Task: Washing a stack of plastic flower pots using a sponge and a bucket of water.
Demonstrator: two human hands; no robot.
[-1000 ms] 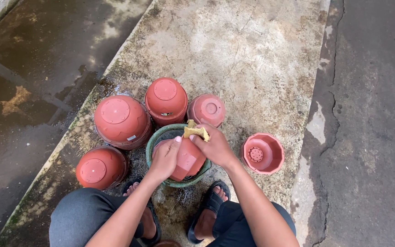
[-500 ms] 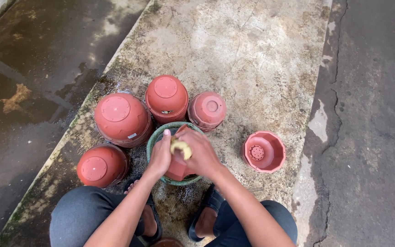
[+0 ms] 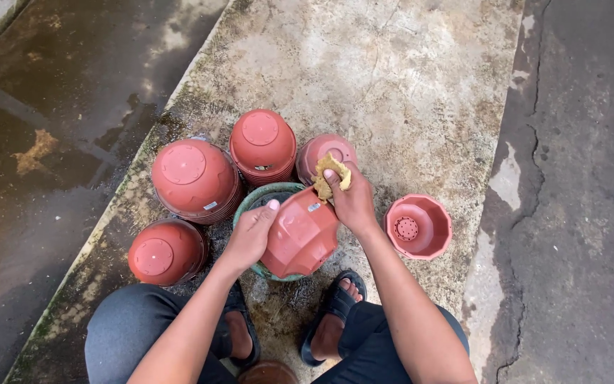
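My left hand (image 3: 250, 235) grips a terracotta-coloured plastic flower pot (image 3: 301, 235), tilted on its side over a green basin (image 3: 259, 197). My right hand (image 3: 353, 199) holds a yellow sponge (image 3: 330, 174) and presses it against the pot's upper edge. The basin is mostly hidden under the pot and my hands. Behind the sponge stands another upturned pot (image 3: 321, 148).
Upturned pots of the same colour stand around the basin: a large stack (image 3: 195, 179), a tall stack (image 3: 262, 144) and one near my left knee (image 3: 165, 250). An upright pot (image 3: 418, 226) sits to the right. Wet dark pavement lies left, cracked asphalt right.
My right hand with the sponge has moved up from the middle of the pot to its top edge. The pot has been turned in my left hand.
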